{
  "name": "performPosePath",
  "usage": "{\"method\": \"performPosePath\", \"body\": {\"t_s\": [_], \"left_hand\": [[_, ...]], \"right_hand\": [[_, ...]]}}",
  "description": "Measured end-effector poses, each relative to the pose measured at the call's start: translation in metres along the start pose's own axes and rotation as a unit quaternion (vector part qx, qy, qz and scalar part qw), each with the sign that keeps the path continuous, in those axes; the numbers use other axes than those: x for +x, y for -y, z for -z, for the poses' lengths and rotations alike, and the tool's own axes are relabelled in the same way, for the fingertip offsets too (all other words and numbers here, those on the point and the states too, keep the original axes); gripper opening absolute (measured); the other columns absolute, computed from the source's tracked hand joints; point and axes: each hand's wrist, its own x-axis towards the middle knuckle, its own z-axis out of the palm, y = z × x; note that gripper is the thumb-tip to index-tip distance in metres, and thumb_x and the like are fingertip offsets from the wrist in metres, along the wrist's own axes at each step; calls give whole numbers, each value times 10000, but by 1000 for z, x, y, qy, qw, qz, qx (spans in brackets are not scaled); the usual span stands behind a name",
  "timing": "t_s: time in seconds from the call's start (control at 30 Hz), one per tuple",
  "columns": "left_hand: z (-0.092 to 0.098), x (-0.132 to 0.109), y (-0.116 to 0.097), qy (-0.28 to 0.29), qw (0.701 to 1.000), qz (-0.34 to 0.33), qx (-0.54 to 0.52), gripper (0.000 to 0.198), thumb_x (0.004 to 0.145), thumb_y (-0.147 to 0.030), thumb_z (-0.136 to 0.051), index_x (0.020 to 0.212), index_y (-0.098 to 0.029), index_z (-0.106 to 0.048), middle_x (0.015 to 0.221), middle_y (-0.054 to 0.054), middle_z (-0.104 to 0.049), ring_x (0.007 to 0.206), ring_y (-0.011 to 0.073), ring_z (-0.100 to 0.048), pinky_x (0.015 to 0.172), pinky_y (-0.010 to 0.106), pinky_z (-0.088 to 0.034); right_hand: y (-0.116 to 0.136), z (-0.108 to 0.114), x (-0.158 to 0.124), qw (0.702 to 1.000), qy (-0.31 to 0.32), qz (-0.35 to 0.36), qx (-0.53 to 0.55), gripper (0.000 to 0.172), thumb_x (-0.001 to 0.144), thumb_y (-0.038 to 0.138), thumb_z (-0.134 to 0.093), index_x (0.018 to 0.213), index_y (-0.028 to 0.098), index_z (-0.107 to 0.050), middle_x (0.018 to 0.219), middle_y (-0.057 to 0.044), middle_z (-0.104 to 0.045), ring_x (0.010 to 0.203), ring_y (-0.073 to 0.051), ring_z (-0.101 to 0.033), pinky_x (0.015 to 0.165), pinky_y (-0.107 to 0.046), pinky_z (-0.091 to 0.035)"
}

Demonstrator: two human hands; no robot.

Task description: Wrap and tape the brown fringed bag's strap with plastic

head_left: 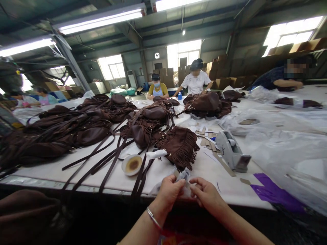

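Note:
At the table's front edge my left hand (169, 190), with a metal bangle on the wrist, is closed on a crumpled piece of thin translucent plastic wrap (184, 175). Thumb and fingers of my right hand (205, 193) are pinched at the right side of this wrap. Just beyond both hands lies a dark brown fringed suede bag (180, 144), with a white wrapped part (156, 154) at its left side. Whether anything sits inside the crumpled wrap is hidden by my fingers.
Brown bags with long straps (87, 126) are heaped at left. A shallow bowl of brown liquid (132, 164) stands near the front edge. To the right are a grey tape dispenser (232, 151), cardboard strips (208, 143) and plastic sheets (288, 149). Co-workers (196, 80) are across the table.

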Motion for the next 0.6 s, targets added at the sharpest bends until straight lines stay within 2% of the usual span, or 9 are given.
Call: {"method": "performPosePath", "body": {"t_s": [0.1,0.23,0.3,0.37,0.43,0.5,0.57,0.6], "left_hand": [[3,2,0,-6,1000,8,7,379,637,-402,-860,837,-126,-696,692,13,-628,554,96,-504,523,215,-420],[5,3,2,4,1000,17,7,395,660,-428,-841,870,-132,-684,778,29,-643,645,129,-561,591,245,-484],[6,3,1,2,1000,14,13,387,667,-433,-830,844,-133,-663,747,13,-620,631,126,-554,587,250,-482],[8,2,-1,-2,1000,1,29,361,674,-428,-814,799,-134,-647,680,-11,-580,581,113,-518,549,238,-448],[10,0,-4,0,999,-11,44,325,685,-411,-792,778,-137,-645,638,-26,-557,537,98,-476,511,226,-397],[12,0,-5,3,999,-16,52,288,690,-388,-771,774,-141,-649,623,-34,-551,513,88,-445,490,221,-351],[14,0,-4,7,998,-16,60,266,693,-378,-752,776,-146,-651,605,-44,-529,499,82,-409,480,222,-311],[14,1,-3,11,997,-19,71,262,695,-379,-746,773,-148,-649,592,-52,-506,496,81,-389,476,224,-288]], "right_hand": [[0,5,-6,999,30,-34,-24,402,743,571,-594,871,190,-597,554,43,-608,348,-82,-407,390,-225,-251],[-5,-2,-2,999,9,-37,-12,379,756,576,-574,737,199,-541,538,32,-600,357,-75,-405,396,-217,-238],[-9,-7,0,1000,-6,-27,-7,383,763,575,-580,761,194,-551,547,30,-600,363,-78,-413,401,-218,-253],[-11,-8,-1,1000,-15,-11,1,394,788,565,-584,882,182,-588,587,25,-618,380,-89,-438,410,-223,-286],[-9,-5,-6,1000,-2,23,2,414,818,515,-608,1064,182,-595,675,11,-653,456,-120,-518,444,-237,-365],[-2,2,-12,995,38,83,-27,432,827,403,-658,1201,202,-581,832,-23,-694,644,-168,-628,566,-269,-482],[9,10,-12,979,70,164,-102,338,843,279,-655,1176,224,-632,977,-53,-702,849,-200,-661,747,-306,-526],[16,13,-10,965,72,205,-148,248,864,242,-626,1108,228,-671,992,-58,-699,893,-205,-656,798,-315,-519]]}}
